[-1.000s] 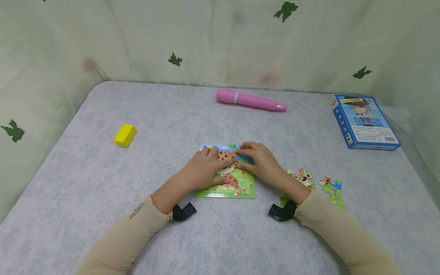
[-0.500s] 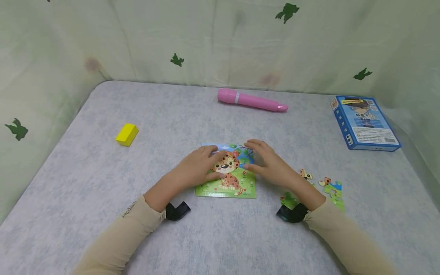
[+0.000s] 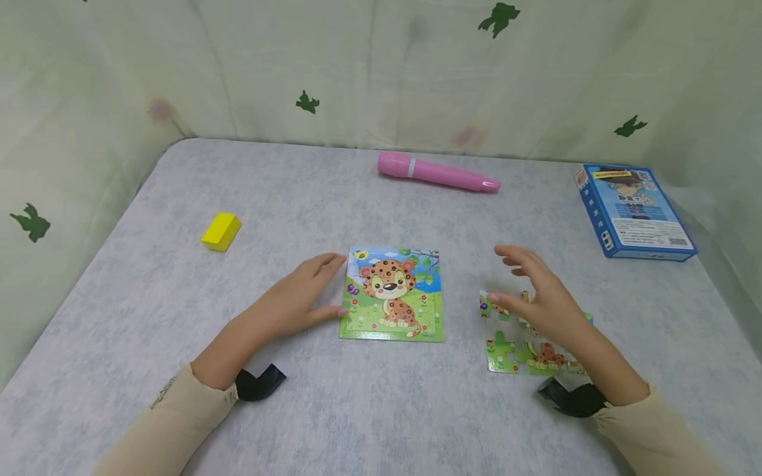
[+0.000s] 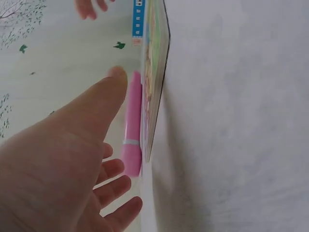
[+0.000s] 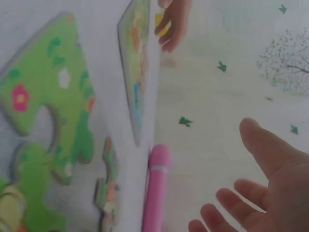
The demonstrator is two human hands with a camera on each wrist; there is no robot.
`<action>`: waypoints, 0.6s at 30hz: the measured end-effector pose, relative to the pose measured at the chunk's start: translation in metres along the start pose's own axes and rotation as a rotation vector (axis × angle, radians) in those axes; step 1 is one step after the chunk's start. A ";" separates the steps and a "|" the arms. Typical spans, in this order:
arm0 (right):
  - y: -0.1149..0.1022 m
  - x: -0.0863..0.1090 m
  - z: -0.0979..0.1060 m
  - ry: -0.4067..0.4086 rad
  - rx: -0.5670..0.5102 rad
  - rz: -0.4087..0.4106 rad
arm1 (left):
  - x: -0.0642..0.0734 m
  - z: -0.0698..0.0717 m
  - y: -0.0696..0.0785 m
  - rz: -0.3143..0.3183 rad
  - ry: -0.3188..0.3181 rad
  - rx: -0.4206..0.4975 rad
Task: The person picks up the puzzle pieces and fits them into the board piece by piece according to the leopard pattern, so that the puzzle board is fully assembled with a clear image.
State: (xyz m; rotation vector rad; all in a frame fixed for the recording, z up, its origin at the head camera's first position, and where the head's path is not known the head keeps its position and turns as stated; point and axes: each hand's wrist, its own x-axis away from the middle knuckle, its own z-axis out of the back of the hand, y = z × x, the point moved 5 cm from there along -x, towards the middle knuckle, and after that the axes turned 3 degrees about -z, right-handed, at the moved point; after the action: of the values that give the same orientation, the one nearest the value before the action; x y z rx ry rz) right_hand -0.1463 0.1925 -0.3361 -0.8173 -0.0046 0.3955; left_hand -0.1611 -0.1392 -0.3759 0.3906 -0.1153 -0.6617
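Observation:
A square leopard picture board [image 3: 389, 294] lies flat on the table in the middle of the head view. My left hand [image 3: 292, 294] is at its left edge, thumb and fingers spread, holding nothing. Off to the right, my right hand [image 3: 544, 297] hovers over loose jigsaw pieces [image 3: 503, 354], its fingers relaxed and nothing between them. That hand and forearm hide part of the pieces. In the right wrist view a green piece [image 5: 53, 92] with a red flower shows close up, apart from the right hand [image 5: 270, 188]. The left hand [image 4: 72, 159] shows palm and bent fingers beside the board's edge [image 4: 157, 92].
A pink marker-shaped stick [image 3: 437, 173] lies near the back edge. On the left sits a yellow block [image 3: 221, 231]. A blue printed box [image 3: 637, 211] lies at the back right. A pale curtain [image 3: 357, 66] with green bird shapes hangs behind the table [image 3: 297, 416].
Both hands have come off the leopard board and drawn apart: the left to the board's left side, the right out over the loose pieces. The whole leopard picture is now uncovered.

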 end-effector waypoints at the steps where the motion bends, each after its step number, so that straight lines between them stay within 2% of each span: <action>1: 0.003 0.002 0.000 -0.002 0.005 -0.008 | 0.002 -0.001 -0.001 0.001 -0.001 0.021; 5: 0.020 0.009 -0.006 -0.039 0.011 -0.074 | 0.005 -0.006 -0.003 0.001 -0.003 0.083; 9: 0.037 0.013 -0.013 -0.087 0.012 -0.158 | 0.006 -0.010 -0.004 -0.020 0.005 0.099; 18: 0.057 0.017 -0.012 -0.161 0.012 -0.216 | 0.006 -0.013 -0.005 -0.057 0.015 0.098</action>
State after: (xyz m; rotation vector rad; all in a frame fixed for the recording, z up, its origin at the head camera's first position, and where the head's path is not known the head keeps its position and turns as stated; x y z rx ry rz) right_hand -0.1479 0.2249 -0.3877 -0.7621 -0.2382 0.2559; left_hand -0.1565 -0.1428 -0.3903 0.4943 -0.1225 -0.7104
